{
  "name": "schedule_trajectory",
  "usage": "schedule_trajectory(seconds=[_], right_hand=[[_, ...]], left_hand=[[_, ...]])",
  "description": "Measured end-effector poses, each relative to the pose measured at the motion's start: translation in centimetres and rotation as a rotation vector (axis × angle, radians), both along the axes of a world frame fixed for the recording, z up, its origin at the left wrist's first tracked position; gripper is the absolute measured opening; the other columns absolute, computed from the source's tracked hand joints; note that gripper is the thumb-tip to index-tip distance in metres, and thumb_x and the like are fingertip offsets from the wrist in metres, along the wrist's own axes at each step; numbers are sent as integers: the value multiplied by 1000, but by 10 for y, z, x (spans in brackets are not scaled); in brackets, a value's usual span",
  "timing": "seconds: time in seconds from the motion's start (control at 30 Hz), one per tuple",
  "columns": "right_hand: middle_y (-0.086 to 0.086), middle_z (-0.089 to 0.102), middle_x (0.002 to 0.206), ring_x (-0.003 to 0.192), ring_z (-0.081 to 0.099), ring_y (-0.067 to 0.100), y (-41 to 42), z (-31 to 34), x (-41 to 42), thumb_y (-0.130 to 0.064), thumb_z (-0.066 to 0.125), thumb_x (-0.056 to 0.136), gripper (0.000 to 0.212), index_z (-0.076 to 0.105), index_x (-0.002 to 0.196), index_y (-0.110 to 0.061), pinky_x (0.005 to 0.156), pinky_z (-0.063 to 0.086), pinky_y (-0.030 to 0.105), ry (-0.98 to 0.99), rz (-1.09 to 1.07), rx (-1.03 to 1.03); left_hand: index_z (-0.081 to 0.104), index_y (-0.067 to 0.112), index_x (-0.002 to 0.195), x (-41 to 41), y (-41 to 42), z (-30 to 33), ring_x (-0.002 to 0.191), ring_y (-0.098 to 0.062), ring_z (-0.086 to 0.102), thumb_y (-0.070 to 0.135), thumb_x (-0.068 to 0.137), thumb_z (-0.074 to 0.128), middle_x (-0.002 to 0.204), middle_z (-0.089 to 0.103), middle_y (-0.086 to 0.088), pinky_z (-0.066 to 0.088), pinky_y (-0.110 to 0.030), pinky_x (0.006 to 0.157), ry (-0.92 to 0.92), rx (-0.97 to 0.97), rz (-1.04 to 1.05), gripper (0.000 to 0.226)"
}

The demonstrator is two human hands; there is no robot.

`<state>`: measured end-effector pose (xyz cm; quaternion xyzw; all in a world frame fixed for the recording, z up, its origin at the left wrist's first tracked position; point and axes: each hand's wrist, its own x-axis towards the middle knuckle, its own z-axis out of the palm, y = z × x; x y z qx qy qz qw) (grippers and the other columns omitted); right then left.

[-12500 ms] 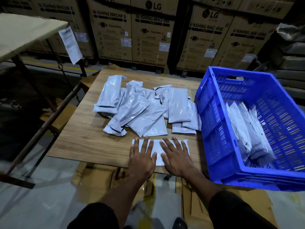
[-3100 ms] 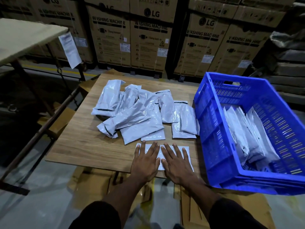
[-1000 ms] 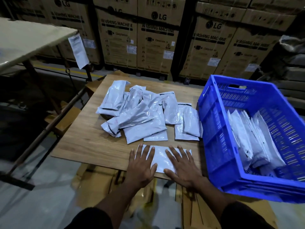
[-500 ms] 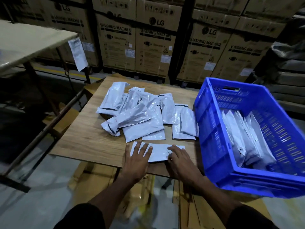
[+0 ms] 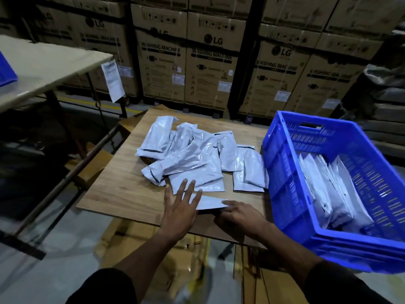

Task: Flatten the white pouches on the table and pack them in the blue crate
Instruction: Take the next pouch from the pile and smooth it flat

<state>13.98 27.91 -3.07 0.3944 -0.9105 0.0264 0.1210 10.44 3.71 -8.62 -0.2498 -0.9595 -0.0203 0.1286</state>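
A flattened white pouch (image 5: 209,202) lies near the front edge of the wooden table (image 5: 118,189), its right end tilted up a little. My left hand (image 5: 180,210) lies over its left end with straight, spread fingers. My right hand (image 5: 240,215) holds the pouch's right end, fingers curled at its edge. Behind them is a loose pile of several white pouches (image 5: 192,159). The blue crate (image 5: 282,172) stands at the table's right and holds several packed pouches (image 5: 328,189) leaning together.
Stacked cardboard washing-machine boxes (image 5: 197,69) line the back. A beige table (image 5: 43,62) with a hanging paper sheet (image 5: 112,81) stands at the left. Flat cardboard (image 5: 175,255) lies under the wooden table. Grey sacks (image 5: 383,88) pile up at the far right.
Both hands pressed flat on the pouch earlier. Now my right hand has curled round its right end and lifted it slightly, and my left hand has slid up over the left end.
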Motion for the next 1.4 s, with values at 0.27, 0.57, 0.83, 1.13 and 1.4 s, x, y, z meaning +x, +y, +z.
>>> schedule_trajectory(seconds=[0.27,0.57,0.83,1.13,1.4], right_hand=[[-8,77,86,79,72,2,10,31,-22,10,52,74,43,81,86,-20,76,57,23,-695,-436,-519],[-2,73,110,106,65,23,-3,12,-33,-13,58,85,34,71,113,-27,84,52,35,-375,-748,-60],[-1,56,144,134,51,24,-44,-78,25,-41,21,106,54,55,140,-19,108,36,49,-317,-709,-38],[-9,37,158,146,34,22,-47,-75,27,-44,26,102,54,38,153,-27,107,23,55,-341,-730,64],[-17,-2,166,153,-5,17,-48,-68,19,-51,-1,91,71,6,160,-33,118,4,58,-492,-705,47]], left_hand=[[26,7,159,14,-4,-7,155,-33,12,41,102,40,169,11,-15,24,-63,118,98,88,-185,68],[37,31,155,20,15,-32,153,-28,24,65,100,21,166,29,-3,31,-66,112,-320,-35,-46,67],[77,13,110,4,35,-23,131,-29,57,34,100,32,129,68,-9,37,-46,114,-230,-52,-131,51],[54,16,146,10,34,-37,146,-41,35,41,102,30,153,49,-4,38,-54,114,-253,-14,-31,56],[60,17,141,7,36,-35,141,-43,43,42,98,34,149,54,-3,45,-54,107,-258,44,-41,57]])
